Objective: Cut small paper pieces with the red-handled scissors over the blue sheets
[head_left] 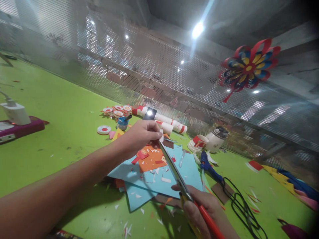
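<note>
My left hand (146, 132) is closed in a pinch on a small piece of white paper (161, 135), which shows just past the fingertips. My right hand (199, 205) grips a pair of scissors (174, 171) with long metal blades and a red handle. The blade tips reach up to the paper at my left fingers. Below both hands lie light blue paper sheets (137, 196) scattered with white scraps. On top of them rests an orange sheet (152, 161) with small red and white cut pieces.
A blue glue gun (209, 167) with a black cord lies to the right, near paper cups (198, 142). White and red paper tubes (165, 119) and round cut-outs (118, 111) sit behind. A purple power strip (27, 127) is at left. A paper flower (249, 68) hangs upper right.
</note>
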Demonstrator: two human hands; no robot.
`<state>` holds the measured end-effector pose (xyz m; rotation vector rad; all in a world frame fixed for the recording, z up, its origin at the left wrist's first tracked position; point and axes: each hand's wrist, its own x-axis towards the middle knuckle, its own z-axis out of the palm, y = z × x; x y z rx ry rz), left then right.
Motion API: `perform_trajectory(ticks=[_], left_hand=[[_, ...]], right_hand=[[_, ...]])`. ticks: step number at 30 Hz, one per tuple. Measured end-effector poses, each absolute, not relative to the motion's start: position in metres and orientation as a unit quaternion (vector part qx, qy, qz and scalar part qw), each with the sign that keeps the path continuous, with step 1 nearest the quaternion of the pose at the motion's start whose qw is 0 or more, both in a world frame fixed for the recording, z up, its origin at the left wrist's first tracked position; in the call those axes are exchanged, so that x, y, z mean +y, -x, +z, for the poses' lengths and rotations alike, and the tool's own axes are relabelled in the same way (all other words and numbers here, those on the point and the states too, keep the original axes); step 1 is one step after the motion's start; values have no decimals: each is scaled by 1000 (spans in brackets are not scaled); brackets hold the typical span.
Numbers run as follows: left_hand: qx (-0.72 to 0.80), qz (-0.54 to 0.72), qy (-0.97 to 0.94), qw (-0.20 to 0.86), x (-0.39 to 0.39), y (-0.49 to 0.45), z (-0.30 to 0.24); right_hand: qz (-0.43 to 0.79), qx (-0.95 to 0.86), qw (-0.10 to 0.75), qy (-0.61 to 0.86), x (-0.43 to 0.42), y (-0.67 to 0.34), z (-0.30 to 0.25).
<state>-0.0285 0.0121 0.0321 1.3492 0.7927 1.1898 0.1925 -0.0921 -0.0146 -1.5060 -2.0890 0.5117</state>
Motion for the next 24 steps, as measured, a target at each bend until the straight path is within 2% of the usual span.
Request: perform_trajectory(ticks=[4, 13, 19, 24], left_hand=[[325, 504, -573, 559, 14, 29, 30], [338, 511, -544, 573, 15, 29, 29], [343, 535, -515, 575, 20, 30, 28], [325, 540, -525, 572, 27, 34, 24]], right_hand=[[179, -776, 227, 561, -93, -193, -13], [217, -811, 240, 487, -88, -187, -13], [218, -782, 224, 540, -83, -191, -28], [194, -780, 245, 542, -79, -191, -32]])
